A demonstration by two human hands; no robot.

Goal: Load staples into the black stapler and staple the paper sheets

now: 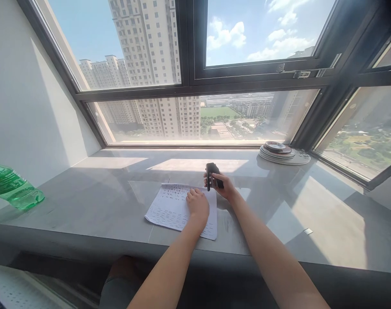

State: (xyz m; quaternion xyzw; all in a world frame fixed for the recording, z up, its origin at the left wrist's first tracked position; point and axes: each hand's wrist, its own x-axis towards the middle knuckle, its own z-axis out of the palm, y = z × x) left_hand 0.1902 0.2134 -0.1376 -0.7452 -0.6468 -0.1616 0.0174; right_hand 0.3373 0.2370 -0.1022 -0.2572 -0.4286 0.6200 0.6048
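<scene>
Written sheets of paper (169, 210), white with lines of dark and reddish handwriting, lie on the grey stone sill. My left hand (198, 207) rests on the right half of the paper, fingers laid down on it; the fingertips are partly turned from view. Just beyond the paper's upper right corner, my right hand (225, 185) is closed around a small black handheld object (210, 177) with a few pale spots on its side. It is held upright, above the sill, and its exact kind cannot be made out.
On the left a green plastic bottle (18, 189) lies tilted near the wall. A stack of plates (277, 153) stands at the back right by the window frame (189, 88). A small white piece (307, 231) lies at right. The sill's front edge (86, 238) runs before me.
</scene>
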